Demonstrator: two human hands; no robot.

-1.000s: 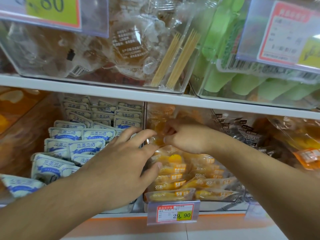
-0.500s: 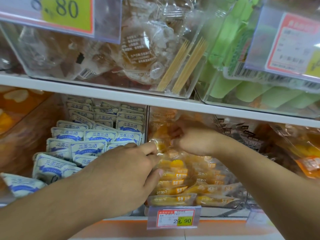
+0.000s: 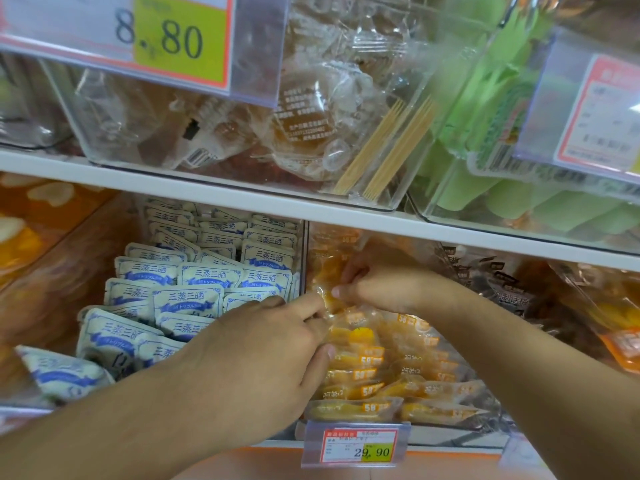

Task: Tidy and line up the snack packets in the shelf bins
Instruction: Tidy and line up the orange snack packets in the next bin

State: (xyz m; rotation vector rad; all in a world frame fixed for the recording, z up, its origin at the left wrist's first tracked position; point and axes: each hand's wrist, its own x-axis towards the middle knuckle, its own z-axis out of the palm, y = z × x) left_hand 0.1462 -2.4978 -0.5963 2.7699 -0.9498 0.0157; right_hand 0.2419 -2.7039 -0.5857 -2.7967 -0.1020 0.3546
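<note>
A clear, crinkly orange snack packet (image 3: 327, 303) sits between the two hands at the back left of the clear plastic bin (image 3: 450, 433) on the lower shelf. The left hand (image 3: 263, 355) pinches its near edge between thumb and curled fingers; the right hand (image 3: 377, 285), just beyond it, grasps the far edge with bent fingers. Which way the packet's long axis runs cannot be told, since the film is crumpled. Below both grips, more glossy orange packets (image 3: 374, 375) lie flat and overlapping in rows, their long sides running across the bin. Left of the left hand, a neighbouring bin holds soft, pillow-shaped white-and-blue packets (image 3: 188, 299), stacked leaning back. Under the hands, a price tag (image 3: 356, 445) reading 29.90 hangs at the bin's front. Above, the white shelf board (image 3: 207, 192) carries clear bins of wrapped goods and wooden skewers (image 3: 384, 150).
</note>
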